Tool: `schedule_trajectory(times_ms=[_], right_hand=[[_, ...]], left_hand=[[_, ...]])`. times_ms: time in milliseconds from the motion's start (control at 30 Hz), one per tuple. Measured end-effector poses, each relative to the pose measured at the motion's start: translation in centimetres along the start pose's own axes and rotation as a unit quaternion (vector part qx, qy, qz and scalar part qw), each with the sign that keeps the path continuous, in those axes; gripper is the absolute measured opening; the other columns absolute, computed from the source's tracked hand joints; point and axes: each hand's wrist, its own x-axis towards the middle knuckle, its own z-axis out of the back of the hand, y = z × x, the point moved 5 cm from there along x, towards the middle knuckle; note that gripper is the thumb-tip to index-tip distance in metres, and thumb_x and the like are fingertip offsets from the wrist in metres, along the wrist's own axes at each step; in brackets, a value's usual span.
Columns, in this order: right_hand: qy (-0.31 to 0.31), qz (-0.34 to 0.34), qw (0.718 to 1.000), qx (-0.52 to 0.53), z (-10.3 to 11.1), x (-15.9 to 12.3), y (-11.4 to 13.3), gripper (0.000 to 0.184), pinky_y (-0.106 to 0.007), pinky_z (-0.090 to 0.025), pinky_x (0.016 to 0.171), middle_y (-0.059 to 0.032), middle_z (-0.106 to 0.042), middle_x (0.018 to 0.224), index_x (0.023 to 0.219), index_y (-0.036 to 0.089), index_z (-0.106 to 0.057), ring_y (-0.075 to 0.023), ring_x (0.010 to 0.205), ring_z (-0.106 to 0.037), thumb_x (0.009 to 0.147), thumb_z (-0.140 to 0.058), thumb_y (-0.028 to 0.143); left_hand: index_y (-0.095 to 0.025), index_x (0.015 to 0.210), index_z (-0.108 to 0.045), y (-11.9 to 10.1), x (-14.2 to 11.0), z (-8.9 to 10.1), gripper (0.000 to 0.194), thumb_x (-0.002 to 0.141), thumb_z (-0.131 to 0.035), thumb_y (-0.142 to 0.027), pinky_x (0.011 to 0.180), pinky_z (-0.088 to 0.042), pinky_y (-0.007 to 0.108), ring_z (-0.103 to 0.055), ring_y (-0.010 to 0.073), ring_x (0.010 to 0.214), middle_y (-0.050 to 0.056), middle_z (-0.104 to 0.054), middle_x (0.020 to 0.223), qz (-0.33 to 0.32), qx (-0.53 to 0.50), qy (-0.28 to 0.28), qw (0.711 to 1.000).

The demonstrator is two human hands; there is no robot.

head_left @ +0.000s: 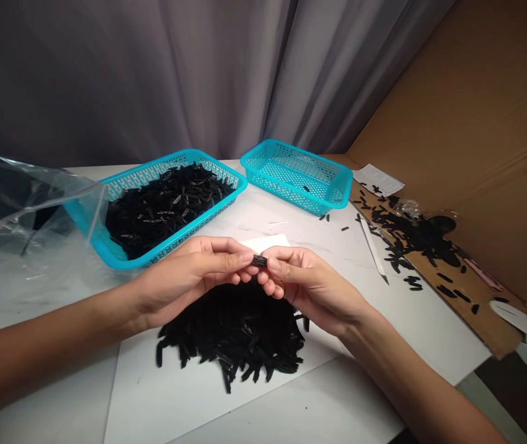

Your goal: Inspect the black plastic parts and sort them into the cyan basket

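A small dark oblong piece (259, 261) with fine ridges is pinched by its two ends between my hands. My left hand (201, 266) closes thumb and fingers on its left end. On the right end, my right hand (303, 277) has the same kind of pinch, its other fingers curled below. Directly beneath both hands lies a heap of similar black pieces (240, 336) on a white sheet (138, 382). The exact kind of piece is too small to make out.
A blue basket (184, 236) full of black pieces stands back left, beside a clear plastic bag (27, 216). Another blue basket (300, 200) holds a small dark piece. Scattered black pieces (411, 234), a white pointed tool (374, 253) and a cardboard wall (490, 123) are at right.
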Motion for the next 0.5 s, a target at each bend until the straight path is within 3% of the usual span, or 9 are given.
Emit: schedule_trajectory(times_ms=[133,333,500], right_hand=[[-0.010,0.018,1.000,-0.002,-0.03,0.05,0.07,0.013,-0.014,-0.051,0.058,-0.0011,-0.071,0.073,0.076,0.013,-0.075,-0.0058,0.060,-0.061,0.085,-0.079,0.022],[-0.018,0.033,0.999,-0.014,0.16,0.02,0.10,0.013,-0.013,-0.050,0.057,-0.0006,-0.071,0.072,0.075,0.014,-0.076,-0.0056,0.060,-0.062,0.085,-0.080,0.021],[-0.018,0.042,0.999,-0.010,0.23,-0.09,0.15,0.011,-0.013,-0.051,0.058,-0.0008,-0.072,0.072,0.077,0.013,-0.076,-0.0056,0.061,-0.062,0.082,-0.082,0.021]], left_hand=[[-0.018,0.080,-0.079,-0.43,-0.12,0.03,0.009,0.085,-0.078,-0.026,0.063,-0.056,0.018,-0.068,0.0120,0.072,0.007,-0.075,0.081,-0.055,0.043,-0.012,0.997],[-0.016,0.079,-0.078,0.06,-0.14,0.16,0.011,0.084,-0.079,-0.026,0.062,-0.055,0.015,-0.066,0.0102,0.070,0.006,-0.075,0.079,-0.019,0.007,-0.026,0.999],[-0.018,0.081,-0.078,-0.12,-0.12,0.00,0.009,0.084,-0.080,-0.026,0.063,-0.054,0.015,-0.066,0.0096,0.070,0.005,-0.075,0.078,-0.043,0.019,-0.016,0.999]])
